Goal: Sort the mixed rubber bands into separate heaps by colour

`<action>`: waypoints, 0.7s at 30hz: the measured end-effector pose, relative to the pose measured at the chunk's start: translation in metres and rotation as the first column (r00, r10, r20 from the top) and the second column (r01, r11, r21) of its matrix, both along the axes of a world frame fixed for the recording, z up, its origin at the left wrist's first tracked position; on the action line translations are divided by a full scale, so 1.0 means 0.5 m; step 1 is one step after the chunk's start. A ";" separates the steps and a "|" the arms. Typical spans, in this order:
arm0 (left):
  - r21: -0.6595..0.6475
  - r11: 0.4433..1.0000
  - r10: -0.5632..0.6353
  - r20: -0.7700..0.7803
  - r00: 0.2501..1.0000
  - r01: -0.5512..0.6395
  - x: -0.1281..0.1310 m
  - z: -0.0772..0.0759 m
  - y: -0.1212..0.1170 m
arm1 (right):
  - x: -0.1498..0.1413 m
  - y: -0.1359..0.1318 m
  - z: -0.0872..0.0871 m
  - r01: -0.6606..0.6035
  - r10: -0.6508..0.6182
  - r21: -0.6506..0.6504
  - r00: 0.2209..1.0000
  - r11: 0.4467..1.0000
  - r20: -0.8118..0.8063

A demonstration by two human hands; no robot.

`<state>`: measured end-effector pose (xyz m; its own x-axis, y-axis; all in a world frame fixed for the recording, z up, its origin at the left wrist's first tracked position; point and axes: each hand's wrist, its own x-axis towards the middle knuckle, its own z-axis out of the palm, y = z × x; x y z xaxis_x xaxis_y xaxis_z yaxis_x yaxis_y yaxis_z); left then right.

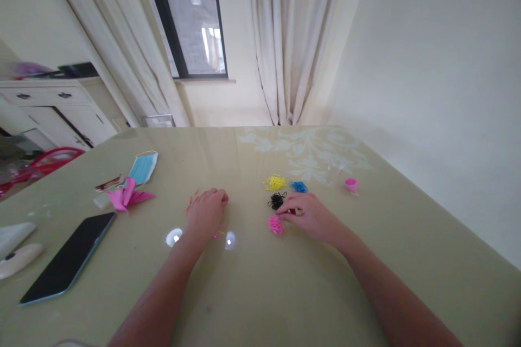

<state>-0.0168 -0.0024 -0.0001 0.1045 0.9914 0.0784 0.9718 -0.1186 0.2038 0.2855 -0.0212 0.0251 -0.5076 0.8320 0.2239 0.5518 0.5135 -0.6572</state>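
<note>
My right hand (305, 216) is closed in a pinch, its fingertips at the upper edge of a pile of small pink rubber bands (275, 225); whatever is between them is too small to make out. Just beyond lie a black pile (277, 200), a yellow pile (274, 182) and a blue pile (298, 187) of similar bands. A reddish bit shows under the right hand. My left hand (208, 207) rests low over the table, fingers curled down and largely hidden. A few orange bands (190, 203) peek out on its left, and some pink and yellow ones (218, 234) by its wrist.
On the left of the table (252, 293) lie a dark-screened tablet or phone (69, 257), a pink folded paper crane (128, 195), a blue face mask (144, 168) and white objects (18, 260). A small pink cup-like piece (350, 184) is at right, near the wall (456, 92).
</note>
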 end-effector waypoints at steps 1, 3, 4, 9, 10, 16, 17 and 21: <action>0.031 1.000 -0.005 0.041 0.999 0.004 0.003 0.003 -0.001 | -0.002 0.001 -0.005 -0.005 0.006 -0.017 0.999 1.000 0.045; 0.098 0.995 -0.030 0.185 0.982 0.012 0.011 0.010 -0.003 | -0.007 0.001 -0.013 -0.011 0.014 -0.024 0.993 1.000 0.117; 0.125 0.992 -0.058 0.280 0.958 0.024 0.015 0.013 -0.004 | -0.008 0.000 -0.015 -0.011 0.014 -0.016 0.989 1.000 0.148; 0.141 0.985 -0.171 0.691 0.703 0.101 0.041 0.022 -0.013 | -0.007 -0.001 -0.017 -0.025 0.023 0.005 0.970 1.000 0.240; 0.117 0.987 -0.163 0.742 0.651 0.114 0.045 0.024 -0.015 | -0.006 -0.001 -0.016 -0.026 0.023 0.007 0.972 1.000 0.236; -0.010 0.984 -0.069 0.900 0.430 0.178 0.067 0.035 -0.031 | -0.014 -0.013 -0.005 0.023 -0.022 0.075 1.000 0.997 -0.012; -0.017 0.982 -0.061 0.914 0.401 0.189 0.071 0.037 -0.034 | -0.018 -0.018 -0.003 0.034 -0.029 0.091 0.998 0.995 -0.064; -0.053 0.964 -0.035 0.947 0.320 0.262 0.089 0.035 -0.045 | -0.038 -0.038 -0.002 0.096 -0.067 0.137 0.978 0.986 -0.199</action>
<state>0.0276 -0.0247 0.0174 0.2215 0.9725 0.0715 0.0949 -0.0945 0.9910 0.2663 -0.0404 0.0243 -0.3747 0.8201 0.4325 0.4657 0.5699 -0.6770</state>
